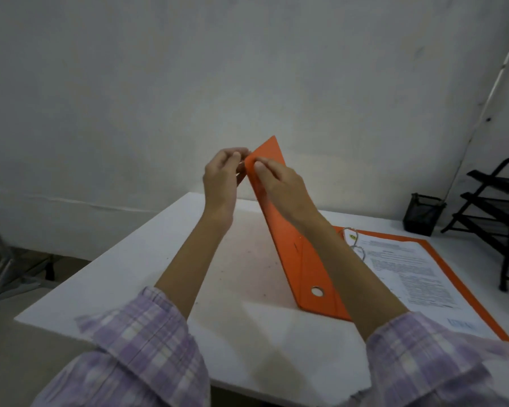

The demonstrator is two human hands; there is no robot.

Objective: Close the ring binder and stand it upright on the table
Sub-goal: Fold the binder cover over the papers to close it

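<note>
An orange ring binder [299, 254] lies partly open on the white table [147, 277]. Its back cover rests flat at the right, with printed sheets [409, 271] on the metal rings [354, 239]. The front cover is raised steeply, its top edge near the middle of the view. My left hand [221, 177] pinches that top edge from the left side. Across from it, my right hand [282, 183] presses fingers on the cover's outer face just below the top. A round finger hole [316, 291] shows low on the spine.
A black mesh pen cup [422, 214] stands at the back right of the table. Beside it, a black tiered wire tray rack [500, 218] fills the right edge. The table's left edge drops to the floor, where a metal stand leg [9, 259] shows.
</note>
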